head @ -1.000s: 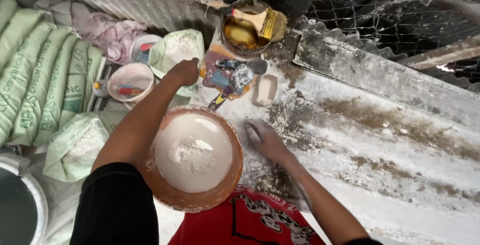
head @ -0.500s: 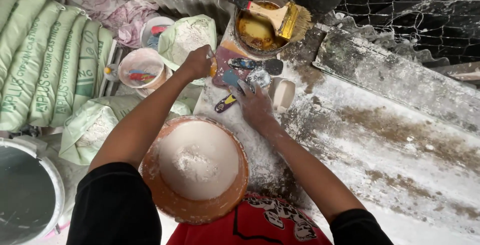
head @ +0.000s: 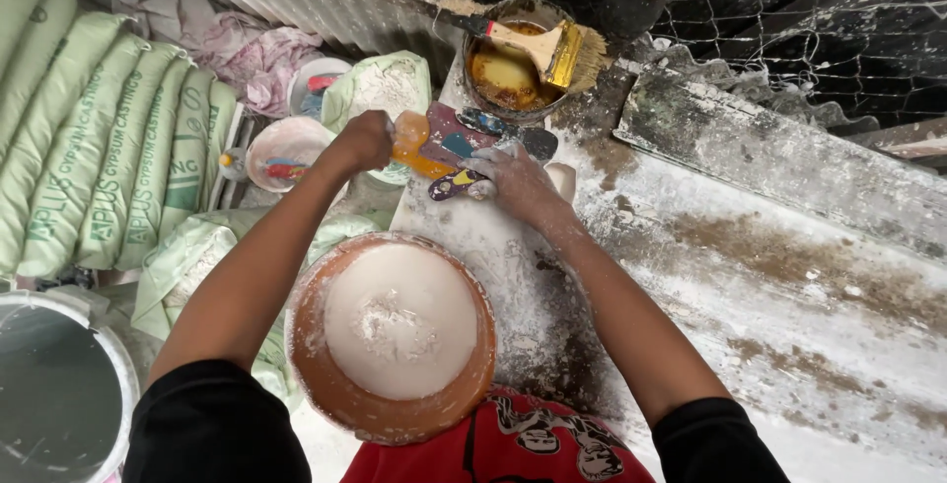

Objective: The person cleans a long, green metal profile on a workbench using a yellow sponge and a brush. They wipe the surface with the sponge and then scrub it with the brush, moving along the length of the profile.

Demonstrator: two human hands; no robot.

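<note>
The right hand [head: 513, 179], which a second ago lay flat on the desk [head: 750, 276] beside the orange bowl [head: 391, 337], now rests far from that bowl on the small tools [head: 464, 183] below the paint tin [head: 513, 64]. The left hand [head: 363, 140] now grips an orange scraper [head: 412, 144] beside them, lifted off the pile.

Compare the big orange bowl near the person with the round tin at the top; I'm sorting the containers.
The big orange bowl holds white plaster and is wider; the round tin holds brownish-yellow liquid. A wide brush rests across the tin; nothing lies on the bowl. Both are round, open and plaster-spattered.
</note>
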